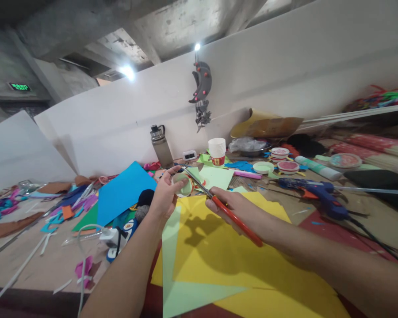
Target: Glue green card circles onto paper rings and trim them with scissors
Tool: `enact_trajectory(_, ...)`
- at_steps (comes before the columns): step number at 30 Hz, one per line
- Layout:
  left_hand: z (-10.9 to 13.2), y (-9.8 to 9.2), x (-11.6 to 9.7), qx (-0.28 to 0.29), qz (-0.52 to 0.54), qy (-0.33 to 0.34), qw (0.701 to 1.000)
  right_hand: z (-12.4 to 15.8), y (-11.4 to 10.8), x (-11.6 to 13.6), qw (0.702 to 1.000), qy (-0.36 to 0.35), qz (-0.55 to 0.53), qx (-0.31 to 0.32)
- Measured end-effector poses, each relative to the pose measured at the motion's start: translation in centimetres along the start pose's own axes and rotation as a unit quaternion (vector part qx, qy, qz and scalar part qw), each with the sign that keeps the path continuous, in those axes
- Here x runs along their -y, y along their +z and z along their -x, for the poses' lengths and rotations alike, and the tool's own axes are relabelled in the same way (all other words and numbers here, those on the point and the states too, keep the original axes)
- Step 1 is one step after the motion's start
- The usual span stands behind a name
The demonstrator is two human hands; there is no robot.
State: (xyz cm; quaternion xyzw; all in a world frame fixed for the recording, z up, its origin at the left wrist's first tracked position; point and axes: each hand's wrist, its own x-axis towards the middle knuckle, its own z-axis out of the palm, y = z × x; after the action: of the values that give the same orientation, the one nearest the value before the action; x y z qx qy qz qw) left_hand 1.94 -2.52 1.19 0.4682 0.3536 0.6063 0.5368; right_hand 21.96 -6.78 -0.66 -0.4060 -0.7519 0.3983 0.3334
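Observation:
My left hand is closed around a small paper cup, its opening turned toward me with light green inside. The thumb presses on the cup's inner side. In my right hand are scissors with red handles. Their metal blades point up and left, beside the cup and in front of a light green paper piece; I cannot tell whether they touch either one. Below both hands lie yellow paper sheets and a light green sheet, with the hands' shadows on the yellow.
A stack of white paper cups and a bottle stand behind. To the right lie a blue glue gun, a glue stick tube and decorated round lids. Blue sheets and a white charger lie left.

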Motion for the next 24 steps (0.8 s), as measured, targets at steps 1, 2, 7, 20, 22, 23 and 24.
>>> enact_trajectory(1, 0.0, 0.0, 0.0, 0.0, 0.002, 0.002, 1.0, 0.0, 0.0, -0.1, 1.0, -0.004, 0.005, -0.002)
enact_trajectory(2, 0.0, 0.1, -0.1, 0.0, 0.005, 0.003, 1.0, -0.1, 0.0, -0.1, 1.0, -0.008, 0.008, -0.004)
enact_trajectory(7, 0.1, 0.2, -0.1, -0.009, 0.008, 0.007, 1.0, 0.1, -0.1, 0.2, 1.0, 0.006, 0.01, -0.002)
enact_trajectory(20, 0.1, 0.1, 0.3, -0.009, 0.015, 0.008, 1.0, 0.2, 0.0, -0.5, 1.0, -0.014, 0.019, -0.003)
enact_trajectory(22, 0.1, 0.1, 0.5, 0.005, 0.007, 0.011, 1.0, 0.2, 0.1, -0.8, 1.0, -0.016, 0.015, 0.002)
enact_trajectory(23, 0.1, 0.1, 0.6, 0.011, 0.003, 0.011, 1.0, 0.2, 0.1, -0.8, 1.0, -0.017, 0.013, 0.002)
enact_trajectory(24, 0.2, 0.2, 0.7, 0.016, -0.002, 0.011, 1.0, 0.2, 0.0, -0.9, 1.0, -0.02, 0.012, 0.001)
